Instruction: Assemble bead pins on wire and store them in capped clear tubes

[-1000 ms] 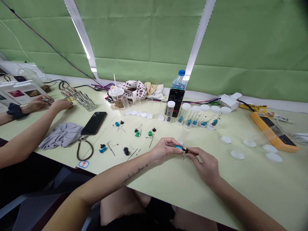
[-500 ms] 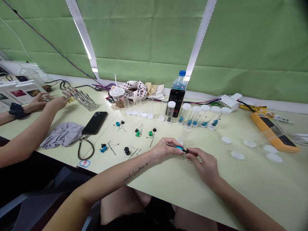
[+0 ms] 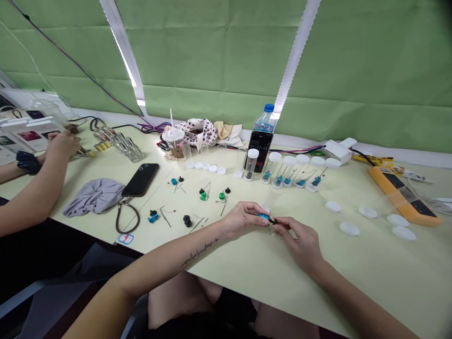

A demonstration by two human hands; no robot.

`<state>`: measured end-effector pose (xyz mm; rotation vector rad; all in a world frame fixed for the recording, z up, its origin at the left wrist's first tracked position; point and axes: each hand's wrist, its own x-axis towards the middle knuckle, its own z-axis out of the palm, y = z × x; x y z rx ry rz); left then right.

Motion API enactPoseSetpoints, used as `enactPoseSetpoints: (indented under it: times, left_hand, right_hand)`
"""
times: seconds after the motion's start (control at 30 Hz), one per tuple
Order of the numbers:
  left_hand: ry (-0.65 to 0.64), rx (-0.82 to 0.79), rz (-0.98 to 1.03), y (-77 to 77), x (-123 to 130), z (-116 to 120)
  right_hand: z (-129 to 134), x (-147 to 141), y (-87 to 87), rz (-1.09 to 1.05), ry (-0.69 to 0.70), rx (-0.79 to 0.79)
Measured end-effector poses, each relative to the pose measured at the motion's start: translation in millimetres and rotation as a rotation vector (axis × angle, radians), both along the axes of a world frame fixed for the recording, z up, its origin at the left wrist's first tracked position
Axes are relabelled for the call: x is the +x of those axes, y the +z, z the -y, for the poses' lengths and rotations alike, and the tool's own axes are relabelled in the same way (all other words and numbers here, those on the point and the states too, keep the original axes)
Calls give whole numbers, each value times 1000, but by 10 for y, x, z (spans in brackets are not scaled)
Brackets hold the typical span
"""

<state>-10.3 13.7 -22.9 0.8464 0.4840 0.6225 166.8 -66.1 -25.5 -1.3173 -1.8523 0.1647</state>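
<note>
My left hand [image 3: 243, 219] is closed around a small blue metallic part [image 3: 263, 216], with thin metal wires sticking out by its fingers. My right hand [image 3: 300, 238] pinches the black end piece [image 3: 272, 220] on the right of that blue part. The two hands meet fingertip to fingertip just above the table, and the fingers hide much of the part. To their left lie a green part [image 3: 203, 196], another green part [image 3: 221, 195], a blue part [image 3: 153, 217] and a black part [image 3: 187, 220], with bent metal rods beside them.
Capped clear tubes [image 3: 251, 167] stand ahead, several holding blue parts. A phone [image 3: 260, 150] showing a timer leans on a bottle [image 3: 265, 121]. White caps [image 3: 349, 229] lie right, near an orange device [image 3: 406, 197]. A co-worker's hands [image 3: 63, 143], a phone [image 3: 141, 179] and cloth [image 3: 92, 197] are left.
My hands keep nearly the same grip and place. The co-worker's hands have moved left, away from the clear glass items. The view has shifted slightly.
</note>
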Motion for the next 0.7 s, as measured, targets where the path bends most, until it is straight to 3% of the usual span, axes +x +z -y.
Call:
enactPoseSetpoints:
  times: [0.23,0.37,0.7]
  left_hand:
    - [37,-5,3,24,8,-30]
    - [64,5,-2,47,3,-55]
    - [28,4,-15,28,-6,-16]
  right_hand:
    - [-18,7,0,25,-36,-11]
    - [-24,3,-25,67,-80,48]
    - [-14,-7,-46,165,-37,206]
